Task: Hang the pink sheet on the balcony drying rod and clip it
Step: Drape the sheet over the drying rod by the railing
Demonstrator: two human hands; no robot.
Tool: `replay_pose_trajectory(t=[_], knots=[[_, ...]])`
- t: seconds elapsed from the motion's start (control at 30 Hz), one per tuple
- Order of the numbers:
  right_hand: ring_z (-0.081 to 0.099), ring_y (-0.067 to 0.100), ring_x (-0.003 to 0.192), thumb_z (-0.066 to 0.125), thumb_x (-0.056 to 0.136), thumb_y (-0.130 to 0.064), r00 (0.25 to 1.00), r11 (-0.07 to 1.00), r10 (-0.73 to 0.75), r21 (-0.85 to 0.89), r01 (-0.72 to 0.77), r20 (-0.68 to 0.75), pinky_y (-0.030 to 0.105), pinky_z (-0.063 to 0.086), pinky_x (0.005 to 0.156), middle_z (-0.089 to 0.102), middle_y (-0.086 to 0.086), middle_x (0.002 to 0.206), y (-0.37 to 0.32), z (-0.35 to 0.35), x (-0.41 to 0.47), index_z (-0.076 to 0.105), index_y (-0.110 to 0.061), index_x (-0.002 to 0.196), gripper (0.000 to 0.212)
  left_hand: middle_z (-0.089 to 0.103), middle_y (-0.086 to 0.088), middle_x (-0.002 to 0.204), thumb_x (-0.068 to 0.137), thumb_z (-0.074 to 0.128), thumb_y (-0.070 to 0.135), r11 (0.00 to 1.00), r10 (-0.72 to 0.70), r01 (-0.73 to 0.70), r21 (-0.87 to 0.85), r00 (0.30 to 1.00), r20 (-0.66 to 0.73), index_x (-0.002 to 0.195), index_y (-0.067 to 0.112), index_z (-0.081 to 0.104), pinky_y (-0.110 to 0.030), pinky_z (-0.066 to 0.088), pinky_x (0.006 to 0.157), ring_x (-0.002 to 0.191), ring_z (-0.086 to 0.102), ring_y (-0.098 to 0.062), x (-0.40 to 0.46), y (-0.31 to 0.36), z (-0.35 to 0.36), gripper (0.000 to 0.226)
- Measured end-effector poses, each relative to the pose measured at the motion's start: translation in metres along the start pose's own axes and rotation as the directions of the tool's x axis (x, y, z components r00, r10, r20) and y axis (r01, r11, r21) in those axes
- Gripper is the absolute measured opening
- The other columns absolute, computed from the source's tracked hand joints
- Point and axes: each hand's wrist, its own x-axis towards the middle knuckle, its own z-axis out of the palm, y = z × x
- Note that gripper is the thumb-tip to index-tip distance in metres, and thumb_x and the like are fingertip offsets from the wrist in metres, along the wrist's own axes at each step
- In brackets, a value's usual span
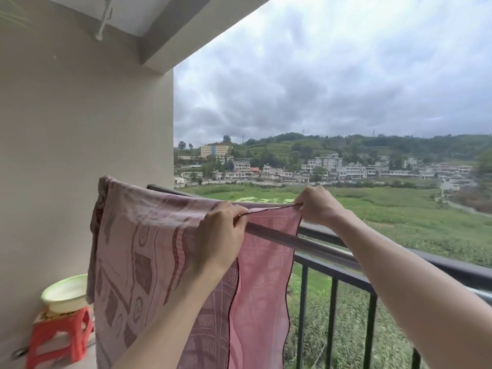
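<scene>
Fingers point(241, 212) of the left hand point(219, 233) and right hand point(318, 205) are pinched on the pink sheet point(149, 235) top hem at frame centre; the sheet is draped over the drying rod point(306, 245), left of centre.

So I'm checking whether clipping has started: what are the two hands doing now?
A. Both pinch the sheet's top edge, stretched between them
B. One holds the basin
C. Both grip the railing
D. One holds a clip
A: the left hand and right hand each pinch the pink sheet at its top edge over the rod; no clip shows.
</scene>
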Motion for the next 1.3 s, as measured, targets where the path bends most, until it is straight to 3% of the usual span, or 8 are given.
replay_pose_trajectory(t=[0.4,0.53,0.63,0.73,0.87,0.97,1.1,1.3], knots=[[0.067,0.023,0.081,0.048,0.084,0.006,0.993,0.994,0.093,0.050,-0.097,0.077,0.033,0.056,0.080,0.072,0.015,0.093,0.093,-0.071,-0.098,0.070,-0.003,0.102,0.030,0.055,0.016,0.074,0.085,0.063,0.022,0.985,0.090,-0.066,-0.157,0.985,0.149,0.098,0.020,0.071,-0.004,0.039,0.055,0.059,0.049,0.006,-0.065,0.127,0.040,0.016],[0.061,0.016,0.063,0.048,0.083,0.005,0.983,0.989,0.139,0.040,-0.145,0.119,0.017,0.046,0.049,0.073,0.016,0.085,0.107,-0.090,-0.129,0.073,-0.003,0.094,0.029,0.067,0.014,0.090,0.085,0.063,0.017,0.968,0.121,-0.073,-0.238,0.974,0.193,0.098,0.023,0.071,-0.010,0.050,0.069,0.076,0.060,0.003,-0.091,0.148,0.050,0.016],[0.059,0.017,0.062,0.047,0.083,0.004,0.979,0.985,0.163,0.044,-0.169,0.123,0.009,0.037,0.037,0.072,0.016,0.084,0.113,-0.101,-0.149,0.073,-0.003,0.090,0.028,0.065,0.015,0.087,0.084,0.064,0.014,0.958,0.138,-0.075,-0.276,0.967,0.214,0.096,0.019,0.072,-0.007,0.048,0.068,0.072,0.059,0.004,-0.106,0.162,0.048,0.015],[0.063,0.021,0.064,0.044,0.084,0.006,0.980,0.984,0.153,0.068,-0.162,0.126,0.013,0.040,0.039,0.072,0.017,0.086,0.115,-0.111,-0.163,0.071,0.001,0.088,0.028,0.071,0.007,0.091,0.084,0.065,0.012,0.950,0.112,-0.052,-0.307,0.977,0.182,0.095,0.015,0.072,-0.003,0.045,0.071,0.078,0.062,0.001,-0.110,0.178,0.039,0.014],[0.054,0.007,0.050,0.048,0.089,0.000,0.981,0.977,0.164,0.122,-0.177,0.108,0.009,0.037,0.036,0.072,0.016,0.083,0.129,-0.134,-0.180,0.070,0.002,0.090,0.022,0.069,0.006,0.089,0.084,0.064,0.013,0.939,0.107,-0.055,-0.340,0.985,0.136,0.095,0.012,0.071,-0.001,0.042,0.064,0.070,0.058,0.006,-0.112,0.211,0.020,0.013],[0.055,0.007,0.051,0.051,0.093,-0.011,0.983,0.965,0.174,0.186,-0.184,0.066,0.016,0.041,0.046,0.070,0.008,0.072,0.145,-0.148,-0.196,0.070,-0.003,0.090,0.021,0.068,0.006,0.087,0.085,0.063,0.014,0.936,0.088,-0.048,-0.349,0.991,0.101,0.094,0.013,0.072,-0.001,0.041,0.061,0.069,0.056,0.007,-0.115,0.238,0.014,0.012],[0.064,0.013,0.059,0.045,0.091,-0.002,0.989,0.965,0.133,0.220,-0.143,0.059,0.030,0.051,0.059,0.065,0.006,0.063,0.159,-0.157,-0.219,0.064,-0.008,0.069,0.029,0.070,0.005,0.086,0.085,0.063,0.017,0.941,0.018,0.003,-0.340,0.998,0.058,0.093,0.013,0.072,-0.003,0.044,0.064,0.073,0.060,0.002,-0.127,0.269,0.016,0.012],[0.057,0.014,0.053,0.042,0.086,0.002,0.970,0.941,0.243,0.241,-0.236,0.001,0.017,0.041,0.041,0.066,0.011,0.066,0.213,-0.177,-0.251,0.063,-0.005,0.061,0.033,0.070,0.003,0.085,0.084,0.064,0.012,0.927,0.116,-0.050,-0.371,0.981,0.158,0.092,0.011,0.071,-0.002,0.042,0.064,0.067,0.056,0.005,-0.152,0.324,0.043,0.011]])
